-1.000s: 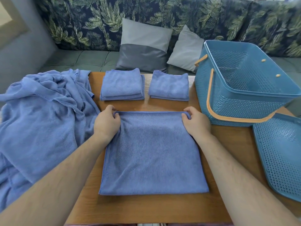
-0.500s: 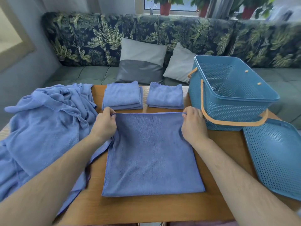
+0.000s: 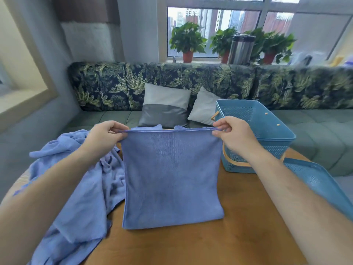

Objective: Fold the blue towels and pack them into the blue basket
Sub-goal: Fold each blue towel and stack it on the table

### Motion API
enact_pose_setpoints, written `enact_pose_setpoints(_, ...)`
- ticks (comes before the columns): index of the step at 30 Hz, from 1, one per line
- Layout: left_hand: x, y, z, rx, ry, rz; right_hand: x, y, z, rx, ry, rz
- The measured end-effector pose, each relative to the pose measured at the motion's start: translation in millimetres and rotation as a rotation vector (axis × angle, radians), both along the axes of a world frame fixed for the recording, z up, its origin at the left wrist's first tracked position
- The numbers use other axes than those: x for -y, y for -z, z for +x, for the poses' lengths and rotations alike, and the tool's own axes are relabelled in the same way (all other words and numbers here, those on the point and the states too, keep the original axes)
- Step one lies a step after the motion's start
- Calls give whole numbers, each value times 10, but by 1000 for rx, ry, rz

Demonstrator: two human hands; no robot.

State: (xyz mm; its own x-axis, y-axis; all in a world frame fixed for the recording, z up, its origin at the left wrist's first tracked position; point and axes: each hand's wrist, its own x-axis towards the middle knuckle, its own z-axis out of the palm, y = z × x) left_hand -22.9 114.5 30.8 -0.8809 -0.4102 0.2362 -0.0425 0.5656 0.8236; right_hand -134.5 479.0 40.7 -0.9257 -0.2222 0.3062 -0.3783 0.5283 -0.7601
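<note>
Towel (image 3: 172, 178) top corners pinched by fingers (image 3: 120, 129)

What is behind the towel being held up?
Over the towel two blue cloth edges peek out. Their lower parts and the table behind it are covered.

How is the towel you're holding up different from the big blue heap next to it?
The held towel hangs flat and smooth; the heap is crumpled. The left hand and right hand pinch the held towel's top corners; no hand holds the heap. The held towel meets the table only at its bottom edge; the heap sprawls over its left side. Both are blue cloth.
</note>
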Motion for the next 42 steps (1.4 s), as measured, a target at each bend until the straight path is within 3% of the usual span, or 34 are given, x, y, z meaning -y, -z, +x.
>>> enact_pose_setpoints(7,34,-681,-108,10,20,-176,-95,-692,-148,-89,-15,147)
enact_pose_setpoints(10,-16,-924,-286,-10,-8,-279,-19,-902,-296,-53,15,101)
enact_pose_setpoints(19,57,-1352,-558,-180,-36,-168,-5,-1410,-417,-140,58,12)
enact_pose_setpoints(24,-100,-933,-227,-91,23,-96,-220,-954,-73,-94,17,87)
enact_pose_setpoints(35,-518,1112,980,269,137,-30,-731,1281,1103,197,-132,227)
enact_pose_setpoints(42,-644,1346,1334,317,207,-15,-886,1449,1497,287,-153,151)
